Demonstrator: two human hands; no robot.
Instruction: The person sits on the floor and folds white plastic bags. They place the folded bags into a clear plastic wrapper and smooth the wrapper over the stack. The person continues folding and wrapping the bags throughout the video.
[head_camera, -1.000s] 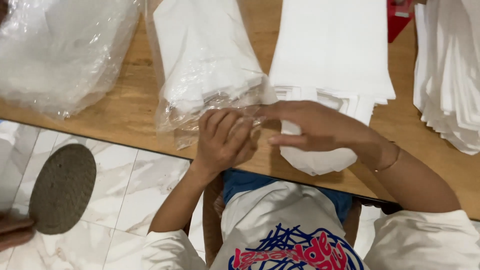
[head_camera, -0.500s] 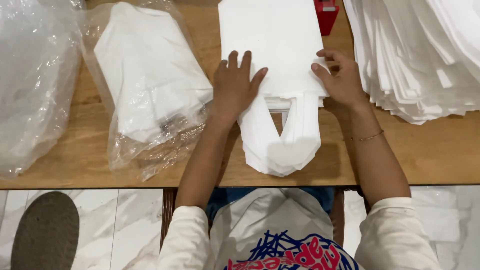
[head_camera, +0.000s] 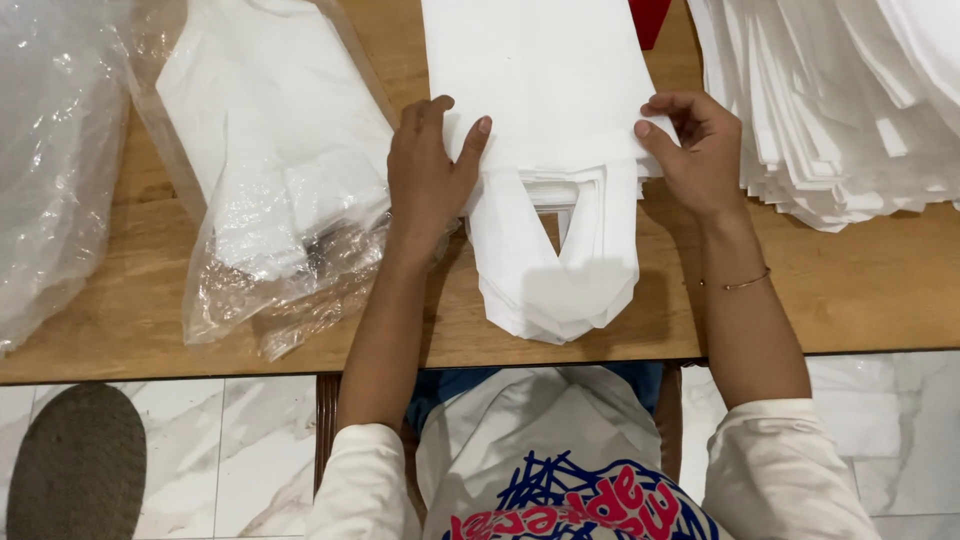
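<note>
The picture is bright and evenly lit, and the light seems to come from above. The white bags (head_camera: 540, 110) are so bright that their folds almost vanish. Soft dark shadows lie on the wooden counter (head_camera: 860, 290) beside the left hand (head_camera: 425, 175) and under the right hand (head_camera: 695, 150). The clear plastic wrap (head_camera: 270, 280) has small shiny spots of glare. Most things look sharp. The brown shape (head_camera: 75, 465) in the bottom corner is a bit soft.

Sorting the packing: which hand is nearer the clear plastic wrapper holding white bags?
Left hand, beside the clear plastic wrapper; right hand lies across the white bag stack.
</note>
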